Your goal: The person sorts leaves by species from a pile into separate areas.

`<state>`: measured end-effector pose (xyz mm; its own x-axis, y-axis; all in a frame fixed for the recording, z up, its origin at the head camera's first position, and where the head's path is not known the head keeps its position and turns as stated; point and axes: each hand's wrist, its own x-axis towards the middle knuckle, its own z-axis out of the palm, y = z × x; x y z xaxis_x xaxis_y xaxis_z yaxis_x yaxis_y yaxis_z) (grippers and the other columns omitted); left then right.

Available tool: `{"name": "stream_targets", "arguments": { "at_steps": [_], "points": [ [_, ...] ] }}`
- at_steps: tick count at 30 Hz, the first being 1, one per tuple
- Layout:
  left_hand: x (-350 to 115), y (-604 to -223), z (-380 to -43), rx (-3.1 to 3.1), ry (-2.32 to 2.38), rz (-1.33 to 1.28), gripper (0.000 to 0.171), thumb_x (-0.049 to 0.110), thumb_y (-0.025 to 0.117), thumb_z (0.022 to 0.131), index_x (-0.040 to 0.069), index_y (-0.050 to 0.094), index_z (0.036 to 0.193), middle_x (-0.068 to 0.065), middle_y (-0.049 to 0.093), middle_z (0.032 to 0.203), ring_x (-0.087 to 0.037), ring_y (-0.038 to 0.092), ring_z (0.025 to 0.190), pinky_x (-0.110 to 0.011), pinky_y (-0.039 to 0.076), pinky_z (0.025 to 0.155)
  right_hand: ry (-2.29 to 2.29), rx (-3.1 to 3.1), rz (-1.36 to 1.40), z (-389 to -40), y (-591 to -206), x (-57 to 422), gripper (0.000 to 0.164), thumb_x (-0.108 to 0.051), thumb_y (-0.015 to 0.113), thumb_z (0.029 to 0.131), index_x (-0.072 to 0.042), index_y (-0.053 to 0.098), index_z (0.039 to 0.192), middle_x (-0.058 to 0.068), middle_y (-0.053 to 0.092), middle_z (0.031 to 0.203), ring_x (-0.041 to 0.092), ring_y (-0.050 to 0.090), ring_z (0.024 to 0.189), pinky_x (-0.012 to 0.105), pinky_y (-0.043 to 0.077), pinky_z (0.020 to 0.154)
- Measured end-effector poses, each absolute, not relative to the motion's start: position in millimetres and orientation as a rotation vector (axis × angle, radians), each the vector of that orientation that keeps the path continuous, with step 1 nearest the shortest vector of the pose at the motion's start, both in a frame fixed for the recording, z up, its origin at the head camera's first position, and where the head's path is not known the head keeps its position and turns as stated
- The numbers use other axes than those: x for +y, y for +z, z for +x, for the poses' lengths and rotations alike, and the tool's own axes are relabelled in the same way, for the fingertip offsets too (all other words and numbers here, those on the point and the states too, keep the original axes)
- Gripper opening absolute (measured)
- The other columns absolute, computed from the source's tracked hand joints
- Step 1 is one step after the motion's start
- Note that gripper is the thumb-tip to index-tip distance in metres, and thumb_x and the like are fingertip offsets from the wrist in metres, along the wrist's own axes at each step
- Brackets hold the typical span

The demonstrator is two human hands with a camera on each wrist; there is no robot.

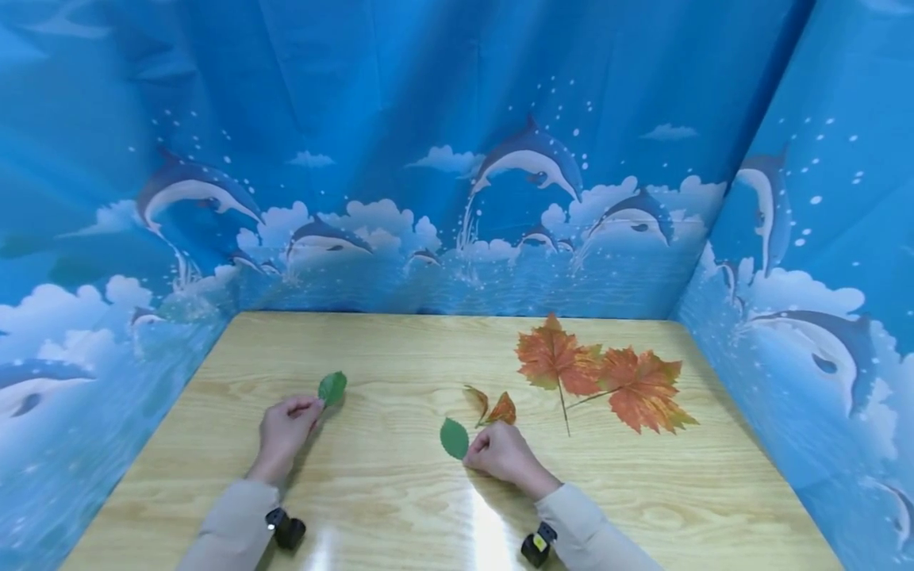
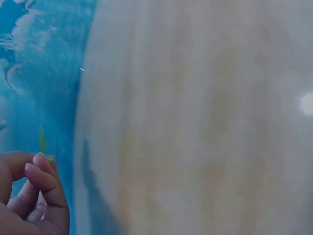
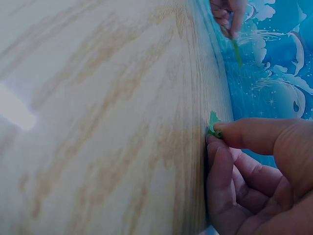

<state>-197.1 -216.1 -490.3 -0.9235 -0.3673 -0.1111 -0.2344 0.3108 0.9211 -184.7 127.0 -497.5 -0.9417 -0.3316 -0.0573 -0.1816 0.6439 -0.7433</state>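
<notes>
In the head view my left hand (image 1: 284, 432) pinches a green leaf (image 1: 332, 388) by its lower end, over the left part of the table. The left wrist view shows that leaf (image 2: 42, 139) edge-on above the fingertips. My right hand (image 1: 504, 454) pinches a second green leaf (image 1: 454, 438), low over the table's middle; its blade points up and left. Close beyond the right hand are a small curled orange leaf (image 1: 502, 408) and a brownish one (image 1: 478, 400), partly hidden by the hand.
Two large orange maple leaves, one upright (image 1: 553, 357) and one to its right (image 1: 643, 388), lie with crossing stems on the wooden table (image 1: 385, 341), back right. A blue dolphin-print curtain (image 1: 400, 159) borders the table's back and sides.
</notes>
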Motion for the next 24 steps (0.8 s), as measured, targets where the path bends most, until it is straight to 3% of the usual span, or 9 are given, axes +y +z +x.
{"name": "stream_targets", "arguments": {
  "at_steps": [9, 24],
  "points": [
    [-235, -510, -199, -2.555, -1.609, 0.611, 0.032, 0.018, 0.065, 0.091, -0.008, 0.066, 0.108, 0.002, 0.066, 0.067, -0.006, 0.06, 0.056, -0.02, 0.049, 0.048, -1.162, 2.717, -0.407, -183, -497, 125, 0.009, -0.013, 0.077, 0.074, -0.014, 0.072, 0.066, -0.009, 0.065, 0.064, 0.005, 0.054, 0.06, 0.024, 0.048, 0.059],
    [-238, -504, -200, -2.61, -1.678, 0.566, 0.029, 0.014, 0.064, 0.089, -0.011, 0.066, 0.104, 0.001, 0.064, 0.059, -0.007, 0.057, 0.048, -0.02, 0.046, 0.042, -1.176, 2.729, -0.37, -179, -496, 123, 0.013, -0.018, 0.078, 0.075, -0.014, 0.07, 0.065, -0.008, 0.062, 0.061, 0.006, 0.052, 0.054, 0.023, 0.045, 0.053]
  ]
}}
